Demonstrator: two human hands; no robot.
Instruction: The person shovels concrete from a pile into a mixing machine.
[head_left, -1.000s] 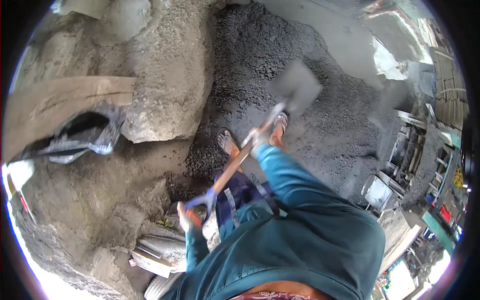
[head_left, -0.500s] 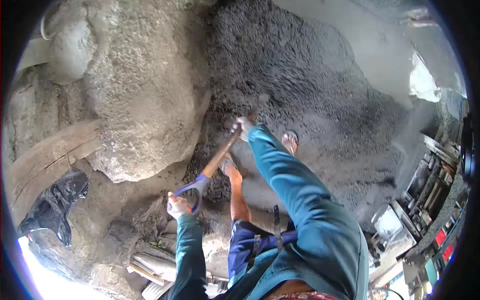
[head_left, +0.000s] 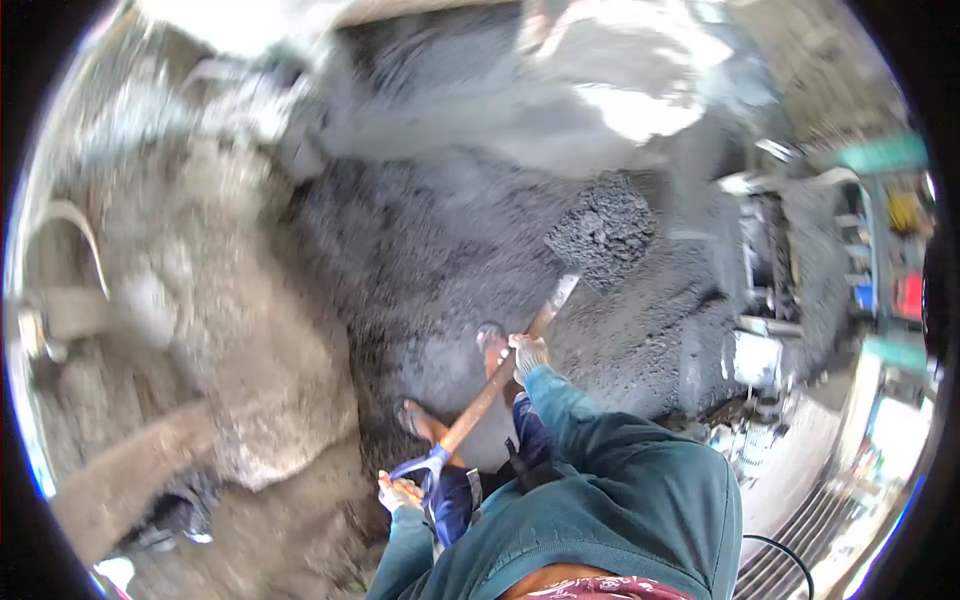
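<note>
Fingers [head_left: 522, 345] around shovel [head_left: 477, 409] (gravel [head_left: 604, 230] aboard)

Upper garment [head_left: 640, 490]: plain teal, creased, long-sleeved, with a curved band at the neckline; a dark red cloth with white figures [head_left: 605, 588] shows at the lower edge of the view. Lower garment [head_left: 452, 510]: navy blue, bearing a pale grey stripe [head_left: 475, 487], with a black strap [head_left: 515, 455] near the waist. Footwear: dark open sandals [head_left: 406, 415], detail blurred.
</note>
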